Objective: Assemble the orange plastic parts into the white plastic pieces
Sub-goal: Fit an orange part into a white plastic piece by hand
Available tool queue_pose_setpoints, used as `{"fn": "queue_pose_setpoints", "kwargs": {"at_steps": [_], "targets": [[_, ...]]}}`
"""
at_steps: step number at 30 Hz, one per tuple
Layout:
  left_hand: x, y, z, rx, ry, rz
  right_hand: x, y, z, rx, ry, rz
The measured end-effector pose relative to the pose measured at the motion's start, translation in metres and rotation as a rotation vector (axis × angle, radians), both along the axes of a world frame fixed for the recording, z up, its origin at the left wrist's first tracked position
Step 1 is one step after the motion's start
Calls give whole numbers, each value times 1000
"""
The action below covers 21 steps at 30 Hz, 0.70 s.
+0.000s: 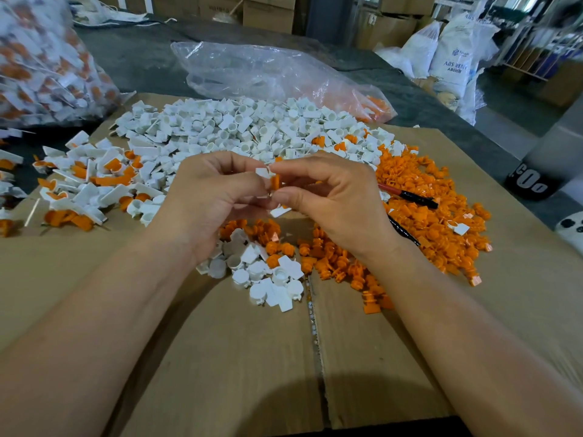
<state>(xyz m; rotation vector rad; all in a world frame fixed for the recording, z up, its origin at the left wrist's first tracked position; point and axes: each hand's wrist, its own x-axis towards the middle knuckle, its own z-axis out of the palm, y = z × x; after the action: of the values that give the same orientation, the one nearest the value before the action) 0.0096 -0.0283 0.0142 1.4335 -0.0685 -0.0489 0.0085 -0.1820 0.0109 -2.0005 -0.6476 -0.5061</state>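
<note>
Orange part | pinched by right hand | white piece | pinched by left hand

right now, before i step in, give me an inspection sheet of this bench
surface: cardboard sheet, flat, with a seam
job's things: white pieces pile at back, orange parts pile right, assembled pile left
clutter: clear plastic bag, red-and-black tool on the orange parts
hands: left hand pinches white piece; right hand pinches orange part, the two touching
cables: nothing seen
surroundings: cardboard boxes, white sacks
</note>
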Motion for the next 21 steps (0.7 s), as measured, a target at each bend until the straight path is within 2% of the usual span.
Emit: {"fn": "queue_pose_setpoints", "kwargs": {"at_steps": [5, 15, 21], "targets": [[0, 1, 1, 42, 17, -23, 3, -2, -1, -87, -85, -26], [-3, 2, 3, -112, 100, -62, 5, -3, -4, -141, -147, -45], [-3, 1, 3, -80, 126, -66, 5, -3, -4, -159, -147, -38]]}}
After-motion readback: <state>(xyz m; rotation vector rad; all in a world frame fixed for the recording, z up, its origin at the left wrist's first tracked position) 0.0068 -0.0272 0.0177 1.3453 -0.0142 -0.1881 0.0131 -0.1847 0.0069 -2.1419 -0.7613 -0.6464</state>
